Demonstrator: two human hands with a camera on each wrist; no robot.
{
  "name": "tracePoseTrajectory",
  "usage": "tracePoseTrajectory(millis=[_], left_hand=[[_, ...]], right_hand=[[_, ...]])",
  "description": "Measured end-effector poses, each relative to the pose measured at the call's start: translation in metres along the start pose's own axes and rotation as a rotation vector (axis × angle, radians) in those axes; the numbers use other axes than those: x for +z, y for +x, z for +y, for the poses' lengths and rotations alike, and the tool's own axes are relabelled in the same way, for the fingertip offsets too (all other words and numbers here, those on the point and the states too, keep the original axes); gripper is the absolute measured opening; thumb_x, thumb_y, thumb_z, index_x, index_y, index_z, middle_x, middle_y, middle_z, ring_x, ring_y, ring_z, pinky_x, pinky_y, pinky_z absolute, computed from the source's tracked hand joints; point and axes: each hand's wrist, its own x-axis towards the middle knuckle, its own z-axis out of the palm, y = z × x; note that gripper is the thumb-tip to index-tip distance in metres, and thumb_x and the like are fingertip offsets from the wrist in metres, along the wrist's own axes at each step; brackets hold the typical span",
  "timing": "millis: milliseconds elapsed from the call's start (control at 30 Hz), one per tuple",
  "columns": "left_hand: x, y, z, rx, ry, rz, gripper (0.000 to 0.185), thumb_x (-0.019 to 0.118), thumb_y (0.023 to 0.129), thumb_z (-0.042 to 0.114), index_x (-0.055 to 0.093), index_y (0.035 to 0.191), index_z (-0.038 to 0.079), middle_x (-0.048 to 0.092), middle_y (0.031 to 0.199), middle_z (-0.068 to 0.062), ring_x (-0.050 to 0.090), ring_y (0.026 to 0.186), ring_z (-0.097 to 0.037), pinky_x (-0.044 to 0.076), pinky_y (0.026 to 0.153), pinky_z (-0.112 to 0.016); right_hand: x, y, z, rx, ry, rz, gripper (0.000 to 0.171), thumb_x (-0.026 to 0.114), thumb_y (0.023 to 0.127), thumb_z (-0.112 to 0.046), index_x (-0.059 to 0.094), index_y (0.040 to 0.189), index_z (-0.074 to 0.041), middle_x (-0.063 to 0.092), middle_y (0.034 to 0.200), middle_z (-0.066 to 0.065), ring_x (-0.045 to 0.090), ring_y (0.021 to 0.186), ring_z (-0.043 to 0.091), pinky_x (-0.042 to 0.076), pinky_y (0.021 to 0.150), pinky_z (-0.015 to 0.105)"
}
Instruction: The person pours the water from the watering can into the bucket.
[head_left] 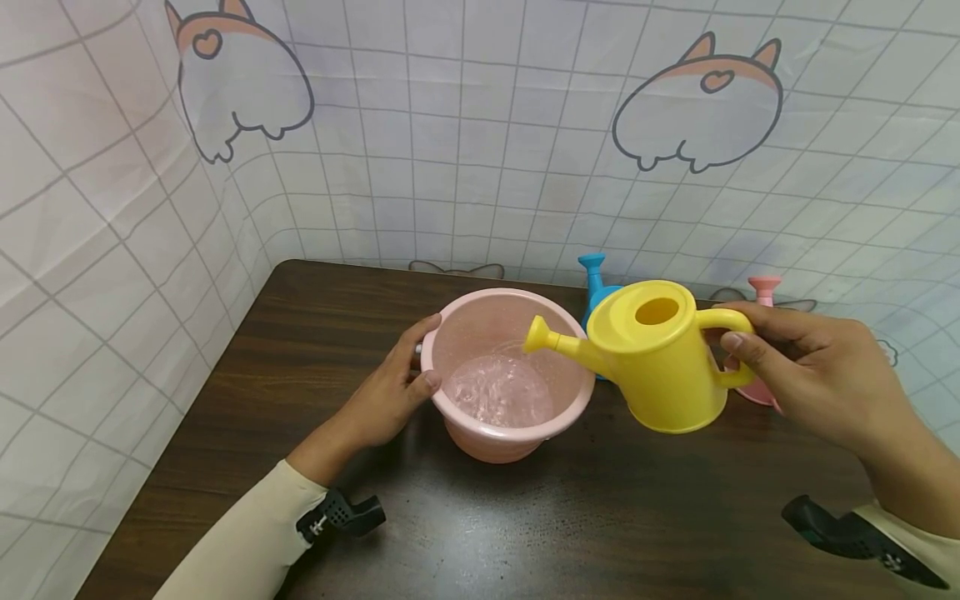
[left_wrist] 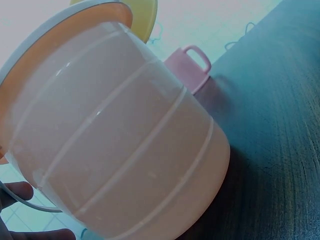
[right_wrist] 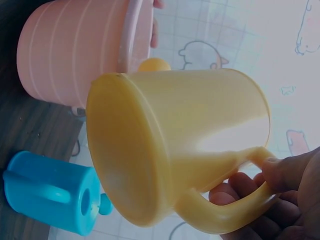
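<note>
My right hand (head_left: 821, 375) grips the handle of a yellow watering can (head_left: 667, 375), holding it above the table with its spout tilted over a pink bucket (head_left: 495, 446). The spout's end (head_left: 538, 335) is above the bucket's opening. Rippled water (head_left: 498, 392) lies in the bottom of the bucket. On the bucket's left, my left hand (head_left: 386, 392) holds the rim, thumb on the near side. The right wrist view shows fingers and thumb around the yellow can's handle (right_wrist: 225, 212). In the left wrist view, the bucket's ribbed wall (left_wrist: 115, 130) fills most of the frame.
A blue watering can (head_left: 592, 271) stands behind the bucket, partly hidden by the yellow one. A pink watering can (head_left: 765, 287) is at the back right, mostly behind my right hand. Droplets dot the dark wooden table (head_left: 480, 525). A grid-patterned curtain (head_left: 465, 125) hangs behind.
</note>
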Motion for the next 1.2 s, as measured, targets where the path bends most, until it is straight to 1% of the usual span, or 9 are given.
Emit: tracePoseTrajectory(millis=[133, 267, 400, 567, 733, 800, 900, 1000, 1200], left_hand=[[0.0001, 0.0, 0.0, -0.006, 0.002, 0.0, 0.082, 0.039, 0.096, 0.079, 0.015, 0.163, 0.037, 0.039, 0.148, -0.018, 0.061, 0.119, -0.031, 0.052, 0.091, -0.05], [0.0004, 0.0006, -0.0003, -0.003, 0.004, 0.004, 0.083, 0.038, 0.095, 0.079, 0.015, 0.163, 0.035, 0.039, 0.147, -0.019, 0.061, 0.119, -0.031, 0.052, 0.091, -0.05], [0.0005, 0.0011, -0.0006, 0.0, 0.008, 0.005, 0.084, 0.037, 0.096, 0.079, 0.015, 0.163, 0.033, 0.038, 0.149, -0.02, 0.061, 0.119, -0.032, 0.052, 0.091, -0.05], [0.0008, 0.0011, 0.0001, -0.003, 0.016, 0.007, 0.084, 0.036, 0.095, 0.08, 0.015, 0.163, 0.034, 0.038, 0.149, -0.019, 0.061, 0.118, -0.031, 0.052, 0.091, -0.05], [0.0006, 0.0011, 0.0009, -0.001, 0.008, 0.007, 0.085, 0.036, 0.095, 0.08, 0.016, 0.163, 0.033, 0.041, 0.145, -0.02, 0.061, 0.117, -0.031, 0.052, 0.09, -0.05], [0.0004, 0.0012, 0.0007, -0.002, 0.004, 0.007, 0.085, 0.036, 0.095, 0.08, 0.016, 0.163, 0.032, 0.041, 0.145, -0.02, 0.061, 0.117, -0.032, 0.052, 0.09, -0.05], [0.0002, 0.001, 0.0001, -0.007, 0.003, 0.005, 0.085, 0.036, 0.095, 0.08, 0.016, 0.163, 0.033, 0.041, 0.146, -0.02, 0.061, 0.118, -0.032, 0.052, 0.09, -0.05], [0.0004, 0.0009, -0.0004, -0.01, 0.007, 0.006, 0.085, 0.036, 0.095, 0.08, 0.016, 0.163, 0.034, 0.041, 0.145, -0.02, 0.062, 0.118, -0.031, 0.052, 0.09, -0.05], [0.0005, 0.0011, 0.0006, -0.008, 0.002, 0.004, 0.084, 0.037, 0.095, 0.079, 0.016, 0.163, 0.033, 0.041, 0.145, -0.02, 0.061, 0.118, -0.032, 0.052, 0.09, -0.05]], right_hand=[[-0.0004, 0.0005, -0.0006, 0.032, -0.016, -0.004, 0.029, 0.075, 0.093, -0.002, 0.076, 0.121, -0.008, 0.076, 0.093, -0.013, 0.067, 0.079, -0.006, 0.049, 0.065, 0.01], [-0.0006, 0.0011, -0.0011, 0.056, -0.037, -0.007, 0.028, 0.075, 0.095, -0.007, 0.076, 0.122, -0.009, 0.077, 0.091, -0.008, 0.067, 0.078, -0.005, 0.048, 0.064, 0.011], [-0.0007, 0.0022, -0.001, 0.03, -0.021, -0.01, 0.027, 0.074, 0.094, -0.004, 0.076, 0.121, -0.008, 0.077, 0.094, -0.006, 0.069, 0.078, -0.003, 0.049, 0.065, 0.01], [-0.0008, 0.0027, 0.0003, 0.028, -0.018, -0.013, 0.028, 0.074, 0.094, -0.002, 0.075, 0.122, -0.007, 0.076, 0.093, -0.013, 0.069, 0.078, -0.003, 0.049, 0.065, 0.01], [-0.0004, 0.0029, 0.0009, 0.016, -0.001, -0.01, 0.026, 0.073, 0.094, 0.0, 0.076, 0.119, -0.004, 0.075, 0.089, -0.013, 0.069, 0.078, -0.003, 0.049, 0.066, 0.01], [-0.0003, 0.0032, 0.0004, 0.001, 0.013, -0.005, 0.025, 0.073, 0.092, 0.003, 0.076, 0.117, -0.004, 0.076, 0.09, -0.01, 0.069, 0.078, -0.002, 0.05, 0.067, 0.011], [-0.0003, 0.0035, 0.0003, -0.007, 0.012, -0.005, 0.027, 0.073, 0.092, 0.004, 0.076, 0.118, -0.005, 0.076, 0.091, -0.012, 0.07, 0.078, -0.002, 0.05, 0.067, 0.01], [-0.0003, 0.0042, 0.0014, -0.011, -0.005, -0.007, 0.027, 0.074, 0.093, 0.001, 0.076, 0.119, -0.005, 0.075, 0.093, -0.016, 0.068, 0.078, -0.005, 0.049, 0.067, 0.01], [-0.0013, 0.0042, 0.0012, 0.0, -0.033, -0.017, 0.027, 0.074, 0.094, -0.003, 0.076, 0.121, -0.008, 0.075, 0.096, -0.016, 0.068, 0.08, -0.006, 0.048, 0.066, 0.01]])
